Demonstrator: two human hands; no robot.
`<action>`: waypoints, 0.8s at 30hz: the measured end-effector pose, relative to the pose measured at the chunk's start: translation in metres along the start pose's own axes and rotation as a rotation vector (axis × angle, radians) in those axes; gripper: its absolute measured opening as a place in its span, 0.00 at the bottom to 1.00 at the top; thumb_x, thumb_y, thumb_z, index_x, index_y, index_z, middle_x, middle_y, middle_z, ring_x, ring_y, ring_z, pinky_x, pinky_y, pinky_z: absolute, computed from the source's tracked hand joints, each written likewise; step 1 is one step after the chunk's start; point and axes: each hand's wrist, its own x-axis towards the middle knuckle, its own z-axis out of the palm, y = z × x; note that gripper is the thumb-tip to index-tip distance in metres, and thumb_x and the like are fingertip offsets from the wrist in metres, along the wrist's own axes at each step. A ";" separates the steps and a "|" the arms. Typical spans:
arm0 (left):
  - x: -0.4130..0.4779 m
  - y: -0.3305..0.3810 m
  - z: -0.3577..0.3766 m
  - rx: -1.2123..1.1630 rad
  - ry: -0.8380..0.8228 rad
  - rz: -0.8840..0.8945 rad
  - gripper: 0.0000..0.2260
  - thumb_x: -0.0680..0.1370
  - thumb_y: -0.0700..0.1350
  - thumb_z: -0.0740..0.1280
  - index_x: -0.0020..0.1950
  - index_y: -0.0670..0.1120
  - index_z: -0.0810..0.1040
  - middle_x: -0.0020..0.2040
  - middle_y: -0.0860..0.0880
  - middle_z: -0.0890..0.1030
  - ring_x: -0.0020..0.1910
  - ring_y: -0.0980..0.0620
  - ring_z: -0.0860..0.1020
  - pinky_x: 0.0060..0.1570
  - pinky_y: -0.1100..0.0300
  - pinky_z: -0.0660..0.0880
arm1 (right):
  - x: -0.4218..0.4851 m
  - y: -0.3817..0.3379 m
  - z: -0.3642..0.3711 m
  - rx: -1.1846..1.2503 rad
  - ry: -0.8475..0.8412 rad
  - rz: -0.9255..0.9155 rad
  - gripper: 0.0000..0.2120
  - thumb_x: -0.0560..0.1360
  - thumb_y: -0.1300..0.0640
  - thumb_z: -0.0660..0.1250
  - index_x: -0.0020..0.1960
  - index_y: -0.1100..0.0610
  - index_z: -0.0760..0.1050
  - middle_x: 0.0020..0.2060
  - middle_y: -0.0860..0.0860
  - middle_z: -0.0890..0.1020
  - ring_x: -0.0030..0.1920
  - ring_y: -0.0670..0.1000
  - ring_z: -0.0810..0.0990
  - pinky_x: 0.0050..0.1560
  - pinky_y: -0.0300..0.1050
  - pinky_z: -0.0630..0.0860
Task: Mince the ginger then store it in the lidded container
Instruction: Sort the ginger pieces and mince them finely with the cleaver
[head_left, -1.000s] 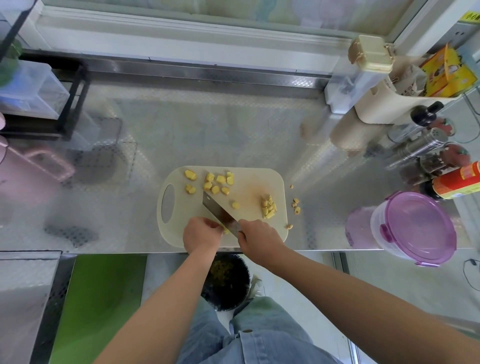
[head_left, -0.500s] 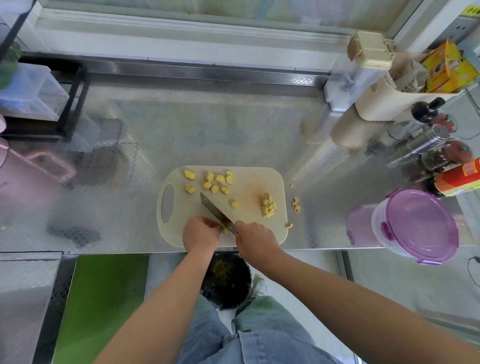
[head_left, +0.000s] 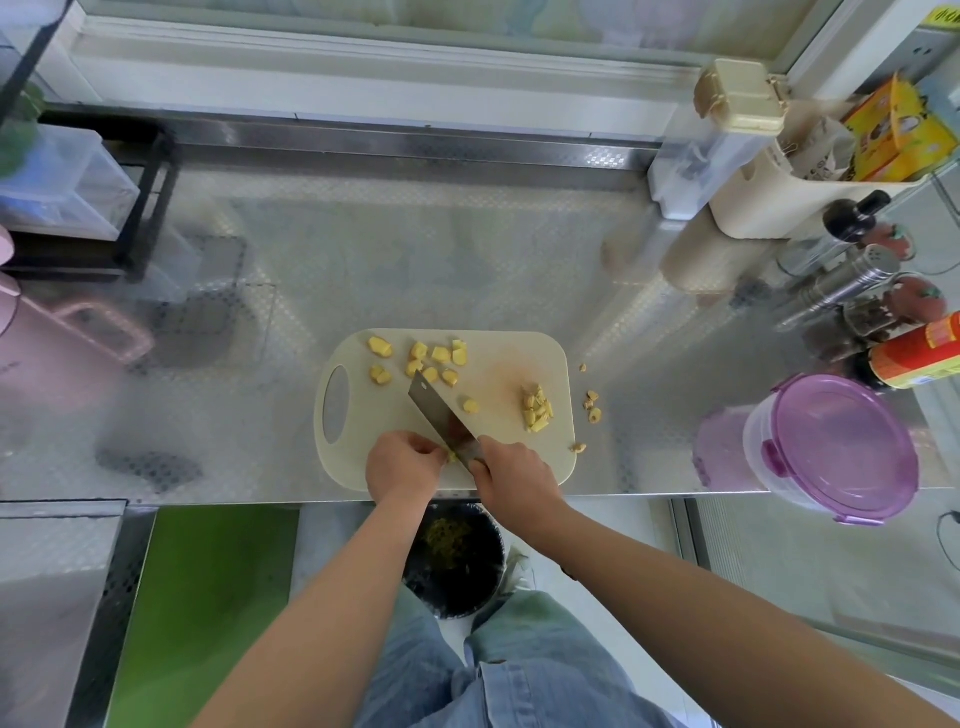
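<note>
Steel table (head_left: 467, 249) is carrying a cutting board (head_left: 511, 364). Left grip (head_left: 402, 462) is pinching a ginger piece (head_left: 453, 457) at its near edge; right grip (head_left: 511, 470) (just beside, rightward) is clasping the knife (head_left: 434, 410), blade angling far-left over the piece. Container (head_left: 836, 447) is sitting well right.

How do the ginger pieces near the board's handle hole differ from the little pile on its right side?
The ginger chunks are blocky, bright yellow and scattered apart; the ginger pile is thin, paler slivers heaped together. Both lie on the cutting board.
</note>
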 end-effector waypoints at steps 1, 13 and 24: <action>0.000 0.000 0.000 0.002 0.000 0.000 0.05 0.73 0.45 0.72 0.45 0.45 0.86 0.43 0.47 0.85 0.38 0.50 0.77 0.39 0.61 0.70 | 0.000 0.001 0.000 0.004 0.003 0.001 0.09 0.82 0.53 0.54 0.54 0.56 0.71 0.40 0.53 0.74 0.40 0.54 0.73 0.39 0.45 0.68; -0.001 0.001 0.002 -0.023 -0.004 -0.027 0.04 0.72 0.44 0.72 0.43 0.45 0.85 0.40 0.47 0.84 0.39 0.47 0.80 0.36 0.61 0.69 | 0.000 0.015 -0.014 0.002 -0.008 0.012 0.09 0.81 0.52 0.55 0.44 0.55 0.65 0.36 0.54 0.73 0.37 0.56 0.73 0.35 0.45 0.65; -0.002 0.001 0.001 -0.041 0.001 -0.025 0.04 0.72 0.44 0.72 0.41 0.44 0.85 0.39 0.46 0.84 0.42 0.46 0.81 0.38 0.61 0.71 | -0.002 0.005 -0.011 -0.017 -0.043 -0.044 0.10 0.81 0.52 0.55 0.48 0.56 0.71 0.37 0.54 0.75 0.37 0.55 0.75 0.38 0.48 0.73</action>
